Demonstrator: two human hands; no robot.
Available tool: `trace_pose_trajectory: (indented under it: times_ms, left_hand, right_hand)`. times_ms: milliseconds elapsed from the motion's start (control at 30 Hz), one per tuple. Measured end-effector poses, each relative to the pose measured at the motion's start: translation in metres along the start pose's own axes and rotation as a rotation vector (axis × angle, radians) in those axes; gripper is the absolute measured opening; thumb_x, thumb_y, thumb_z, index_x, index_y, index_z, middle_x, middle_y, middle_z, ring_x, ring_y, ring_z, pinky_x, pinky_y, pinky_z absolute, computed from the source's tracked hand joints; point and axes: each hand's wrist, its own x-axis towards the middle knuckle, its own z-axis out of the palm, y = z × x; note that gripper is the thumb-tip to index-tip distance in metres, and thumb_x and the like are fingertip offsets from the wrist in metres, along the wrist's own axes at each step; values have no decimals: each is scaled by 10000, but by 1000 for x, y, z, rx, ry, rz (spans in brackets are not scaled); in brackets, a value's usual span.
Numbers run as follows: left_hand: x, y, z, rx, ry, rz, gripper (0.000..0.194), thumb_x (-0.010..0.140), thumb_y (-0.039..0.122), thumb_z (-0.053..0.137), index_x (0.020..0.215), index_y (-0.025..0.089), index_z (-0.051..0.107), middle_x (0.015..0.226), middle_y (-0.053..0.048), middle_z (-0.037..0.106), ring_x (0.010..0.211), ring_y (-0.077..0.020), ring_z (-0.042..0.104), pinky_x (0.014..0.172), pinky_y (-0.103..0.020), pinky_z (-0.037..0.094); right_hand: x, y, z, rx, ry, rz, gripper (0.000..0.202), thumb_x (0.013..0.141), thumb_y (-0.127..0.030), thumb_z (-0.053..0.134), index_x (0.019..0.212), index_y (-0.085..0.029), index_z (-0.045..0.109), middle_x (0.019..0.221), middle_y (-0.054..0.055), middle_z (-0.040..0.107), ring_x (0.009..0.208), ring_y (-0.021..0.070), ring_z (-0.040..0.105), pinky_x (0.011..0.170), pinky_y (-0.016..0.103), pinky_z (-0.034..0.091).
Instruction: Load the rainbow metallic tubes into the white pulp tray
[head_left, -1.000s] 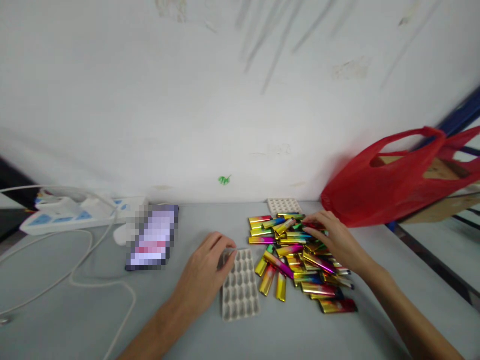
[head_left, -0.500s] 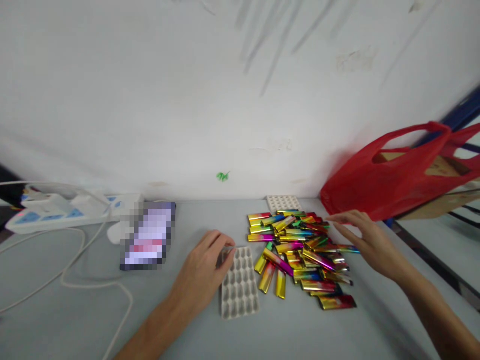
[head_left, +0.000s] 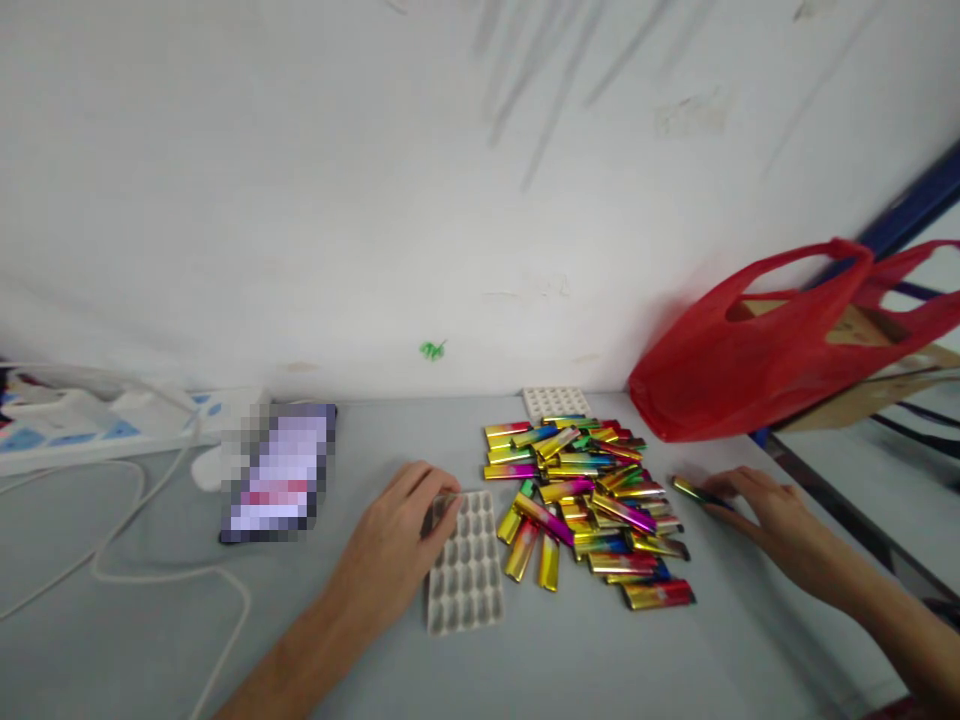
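Observation:
A white tray with rows of small slots lies on the grey table. My left hand is curled at its upper left corner, with thumb and fingers closed on the edge. Right of the tray is a loose pile of shiny lighters in gold, red, purple, green and blue, lying at many angles. My right hand is off the pile's right side, low over the table. Its thumb and fingers pinch a single gold and dark lighter, whose near end is hidden by the fingers.
A second slotted tray lies by the wall behind the pile. A red plastic bag with cardboard inside stands at the back right. At left are a phone, a power strip and a white cable.
My right hand has moved from the pile's upper right edge down and to the right, and now has a lighter in it. My left hand stays at the tray. The view has shifted slightly.

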Motion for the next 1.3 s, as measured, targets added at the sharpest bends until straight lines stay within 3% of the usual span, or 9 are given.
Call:
trace_pose_trajectory:
  times_ms: [100,233,400,533,800,1100,1300]
  left_hand:
    - [0,0,0,0,2,0,130,1073,272,589,1010,258,702,1023,-44,727,915,-265,710,876,-424,584]
    - [0,0,1,1,-3,0,136,1072,276,586,1008,262,706,1018,-40,726,918,-269,711,871,-418,576]
    - [-1,0,1,6,-5,-1,133,1076,260,584,1005,257,696,1026,-46,721,921,-267,708,863,-417,565]
    - [-1,0,0,8,-3,1,125,1076,234,590,1009,251,695,1026,-42,716,915,-264,711,853,-412,563]
    - [-1,-1,1,9,7,4,112,1070,203,613,1005,250,692,1030,-34,716,944,-263,713,857,-390,556]
    - [-1,-1,2,5,-27,8,122,1090,223,582,1033,245,687,1052,-50,709,971,-275,703,883,-416,554]
    - [-1,-1,2,7,-41,0,110,1091,228,596,1025,243,682,1041,-43,701,951,-270,700,868,-414,544]
  right_hand:
    - [2,-7,-5,9,54,-23,559,1072,-730,475,1143,-262,774,1129,161,829,1025,399,794,916,571,591]
    - [13,-46,-14,11,153,-42,542,1083,-745,482,1158,-269,730,1139,159,826,1019,402,783,913,565,558]
    - [36,-98,-17,84,115,-182,394,1130,-624,530,1246,-279,683,1239,125,789,1153,363,743,995,520,517]
    - [50,-121,-11,90,45,-282,273,1148,-508,550,1256,-299,689,1259,118,752,1207,350,690,1020,533,495]
    - [58,-127,-4,86,76,-324,265,1138,-462,571,1216,-293,759,1205,135,716,1123,349,652,955,531,524]
    - [52,-132,-13,82,50,-346,241,1145,-396,590,1321,-292,718,1277,127,685,1180,333,617,1018,532,515]
    - [49,-157,-20,91,53,-371,227,1152,-352,584,1339,-290,698,1298,122,680,1204,328,608,1020,517,512]
